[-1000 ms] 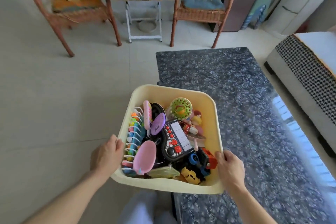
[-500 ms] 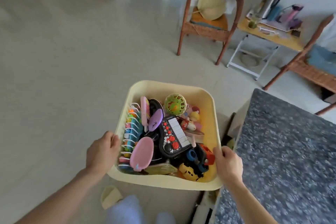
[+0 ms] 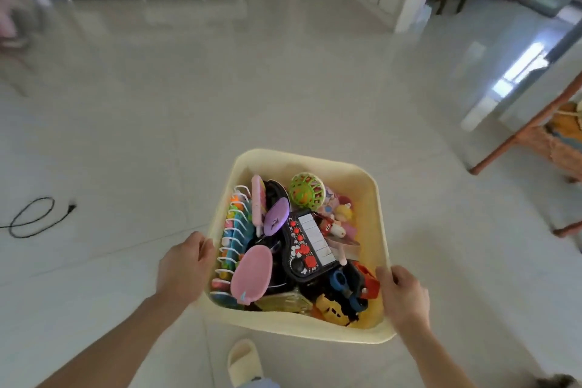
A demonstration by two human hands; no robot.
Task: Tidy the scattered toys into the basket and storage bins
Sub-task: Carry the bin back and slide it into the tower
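Both hands carry the yellow basket [image 3: 356,173] above the tiled floor [image 3: 157,135]; the left hand [image 3: 185,264] grips its left rim, the right hand [image 3: 403,296] its right rim, fingers curled. Toys fill it, a toy keyboard [image 3: 310,246] in the middle.

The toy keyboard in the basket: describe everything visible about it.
The toy keyboard is small, of glossy black plastic, with a row of white keys, red buttons and a round black dial. It lies face up and tilted atop the toy pile in the pale yellow basket, a purple oval piece at its far left corner and a pink oval piece beside it. Neither hand touches it.
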